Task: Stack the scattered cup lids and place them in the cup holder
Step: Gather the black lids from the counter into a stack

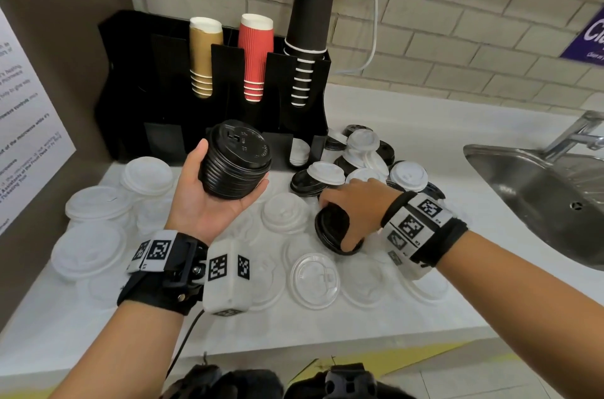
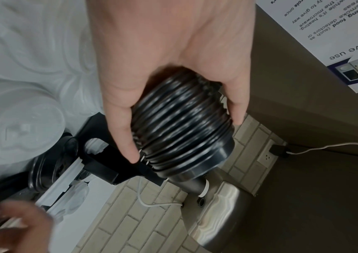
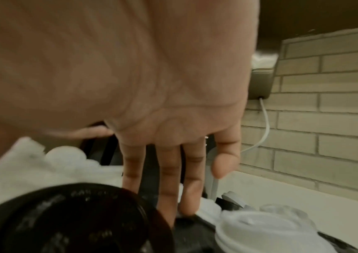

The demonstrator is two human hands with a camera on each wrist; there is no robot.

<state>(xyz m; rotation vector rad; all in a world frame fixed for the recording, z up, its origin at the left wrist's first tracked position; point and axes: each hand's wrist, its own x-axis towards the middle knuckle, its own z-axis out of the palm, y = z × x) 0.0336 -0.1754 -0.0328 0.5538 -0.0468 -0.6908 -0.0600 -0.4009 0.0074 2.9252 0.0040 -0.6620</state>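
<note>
Two hands gather black cup lids on a white counter [image 1: 408,310] before a black cup holder [image 1: 137,88].

At centre frame the left hand [image 1: 209,202], palm up, grips a stack of black lids [image 1: 235,163], thumb and fingers curled round its ribbed sides; the embossed marks on its top lid are illegible. To its right the right hand [image 1: 353,212] grasps a single black lid [image 1: 333,232] tilted on edge, fingers extended over it and the thumb under its rim. Clear lids [image 1: 313,277] lie scattered across the lower half; black and white lids [image 1: 359,157] are heaped at centre right. A notice [image 2: 333,30] at the left wrist view's upper right reads "wave use"; a purple sign [image 1: 585,36] at the head view's right edge begins "Cl".
</note>
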